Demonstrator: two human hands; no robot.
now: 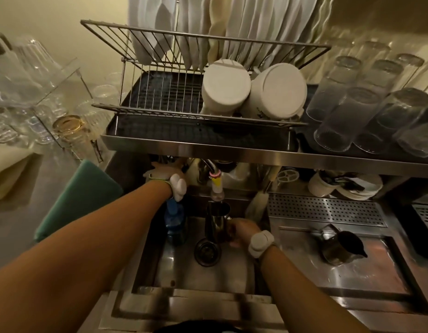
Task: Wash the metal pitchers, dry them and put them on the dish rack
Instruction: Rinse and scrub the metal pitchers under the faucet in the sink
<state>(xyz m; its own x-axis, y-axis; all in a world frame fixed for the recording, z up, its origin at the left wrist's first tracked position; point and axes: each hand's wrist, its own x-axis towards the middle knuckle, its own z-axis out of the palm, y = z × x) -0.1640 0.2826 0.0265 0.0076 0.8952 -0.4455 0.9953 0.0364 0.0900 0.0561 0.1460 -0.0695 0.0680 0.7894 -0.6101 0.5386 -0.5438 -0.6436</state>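
A dark metal pitcher (pixel 216 222) stands upright in the steel sink (pixel 232 280), right under the tap's nozzle (pixel 216 188). My right hand (pixel 243 230) grips it from the right side. My left hand (pixel 167 168) reaches far back under the shelf, toward the tap's base; its fingers are partly hidden and I cannot tell what they touch. A second metal pitcher (pixel 340 246) lies on its side on the steel drainboard (pixel 352 282) to the right. The wire dish rack (pixel 160 94) sits on the shelf above, holding white plates and two white cups (pixel 253 90).
A blue bottle (pixel 175 222) stands at the sink's left edge, a drain (pixel 207 251) lies below the pitcher. A brush (pixel 257 203) leans right of the tap. Upturned glasses (pixel 366 109) fill the shelf's right side. A teal cloth (pixel 80 200) hangs at left.
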